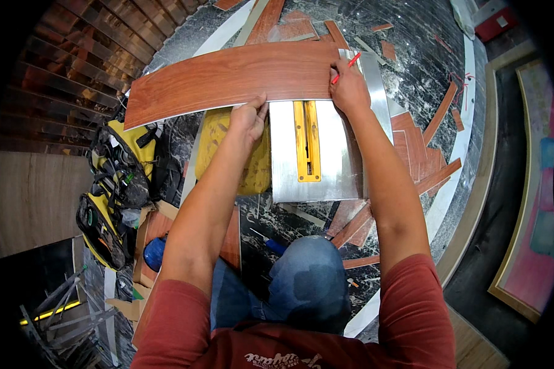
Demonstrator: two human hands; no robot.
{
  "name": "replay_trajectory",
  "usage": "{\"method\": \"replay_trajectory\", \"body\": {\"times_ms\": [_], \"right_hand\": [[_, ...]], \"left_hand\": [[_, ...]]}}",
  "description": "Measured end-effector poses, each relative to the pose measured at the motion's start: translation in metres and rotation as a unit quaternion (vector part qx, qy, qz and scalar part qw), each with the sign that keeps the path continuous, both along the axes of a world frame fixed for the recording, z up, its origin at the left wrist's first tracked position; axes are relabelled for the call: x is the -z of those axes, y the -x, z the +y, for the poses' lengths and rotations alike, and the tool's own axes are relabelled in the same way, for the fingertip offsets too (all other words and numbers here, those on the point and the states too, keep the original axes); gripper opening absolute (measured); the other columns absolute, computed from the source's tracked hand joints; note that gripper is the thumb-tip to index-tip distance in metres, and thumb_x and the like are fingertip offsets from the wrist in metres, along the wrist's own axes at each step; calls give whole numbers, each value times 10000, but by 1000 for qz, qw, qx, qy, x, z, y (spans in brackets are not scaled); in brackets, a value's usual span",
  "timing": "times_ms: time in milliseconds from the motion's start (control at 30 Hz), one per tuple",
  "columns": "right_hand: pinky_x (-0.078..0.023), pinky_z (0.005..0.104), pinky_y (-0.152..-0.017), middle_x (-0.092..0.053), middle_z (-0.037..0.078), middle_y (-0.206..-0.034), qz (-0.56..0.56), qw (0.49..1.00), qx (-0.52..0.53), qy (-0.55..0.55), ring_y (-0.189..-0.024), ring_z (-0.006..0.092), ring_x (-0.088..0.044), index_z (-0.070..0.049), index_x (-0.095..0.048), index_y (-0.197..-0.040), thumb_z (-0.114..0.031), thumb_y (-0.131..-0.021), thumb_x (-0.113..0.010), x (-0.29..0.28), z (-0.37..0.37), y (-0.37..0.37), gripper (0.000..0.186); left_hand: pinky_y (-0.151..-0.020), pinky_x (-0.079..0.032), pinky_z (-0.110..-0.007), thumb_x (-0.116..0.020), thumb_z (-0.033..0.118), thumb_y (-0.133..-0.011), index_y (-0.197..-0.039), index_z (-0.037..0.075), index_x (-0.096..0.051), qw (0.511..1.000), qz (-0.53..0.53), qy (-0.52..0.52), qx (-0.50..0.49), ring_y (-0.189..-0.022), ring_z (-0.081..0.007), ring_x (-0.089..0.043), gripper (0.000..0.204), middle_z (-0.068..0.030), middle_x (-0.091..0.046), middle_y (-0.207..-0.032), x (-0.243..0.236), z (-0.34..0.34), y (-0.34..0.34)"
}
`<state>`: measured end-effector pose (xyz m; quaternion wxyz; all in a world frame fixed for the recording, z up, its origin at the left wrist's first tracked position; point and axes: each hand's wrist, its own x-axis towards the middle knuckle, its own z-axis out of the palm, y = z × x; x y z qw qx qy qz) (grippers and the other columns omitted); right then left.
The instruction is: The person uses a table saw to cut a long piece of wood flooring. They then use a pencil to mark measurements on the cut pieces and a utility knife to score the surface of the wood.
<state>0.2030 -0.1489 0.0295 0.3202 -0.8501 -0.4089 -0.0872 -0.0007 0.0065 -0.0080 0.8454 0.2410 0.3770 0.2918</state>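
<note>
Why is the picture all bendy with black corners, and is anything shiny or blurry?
Head view: the wide fisheye lens likely makes the plank look curved and leaves the corners black; head view: the metal plate has a pale, shiny glare; head view: the left hand and right hand look fairly sharp, with no strong blur.

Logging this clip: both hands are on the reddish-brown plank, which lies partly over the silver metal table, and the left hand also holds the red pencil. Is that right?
Not quite: the head view shows the red pencil in the right hand, not the left hand. The rest stands.
</note>
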Motion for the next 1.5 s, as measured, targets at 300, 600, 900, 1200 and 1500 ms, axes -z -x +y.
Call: {"method": "replay_trajectory", "body": {"times_ms": [300, 600, 900, 1200, 1500], "right_hand": [[-484, 483, -915, -632, 212, -1110, 47, 998, 18, 34, -1070, 401, -597, -23, -627, -1072, -179, -970, -545, -12, -1, 9, 204], [-489, 504, -868, -646, 260, -1055, 5, 1000, -1, 6, -1014, 453, -608, -34, -626, -1093, -200, -971, -554, 0, -1, 1, 217], [-494, 496, -873, -649, 252, -1087, 8, 1000, -7, -3, -1019, 447, -613, -50, -632, -1116, -202, -970, -562, -3, -2, 5, 222], [-496, 494, -875, -649, 242, -1097, 7, 1000, -1, 5, -1033, 446, -611, -70, -631, -1139, -231, -983, -544, 3, -6, 3, 240], [-485, 487, -907, -644, 202, -1098, 33, 999, -3, 18, -1063, 402, -600, -21, -630, -1087, -184, -967, -557, -4, -6, 11, 216]], "left_hand": [[-955, -568, -317, -640, -82, -915, -1252, 16, -508, 1000, 9, 0, -3, -1098, -245, -623, 375, -133, -606, -1206, -3, -3, 2], [-974, -563, -290, -650, -50, -924, -1204, 6, -560, 1000, 17, 2, -7, -1087, -225, -633, 300, -121, -633, -1172, -12, -8, 0], [-974, -555, -326, -635, -95, -909, -1264, 14, -499, 1000, 9, -1, -1, -1105, -249, -623, 395, -146, -599, -1225, -6, -5, 4], [-984, -561, -324, -639, -84, -912, -1253, 12, -504, 1000, 1, -5, -7, -1111, -250, -621, 380, -143, -604, -1218, -7, -11, 4], [-961, -566, -298, -668, -46, -911, -1221, 11, -552, 1000, 18, -15, -14, -1090, -234, -636, 336, -122, -638, -1176, -13, -16, 7]]}}
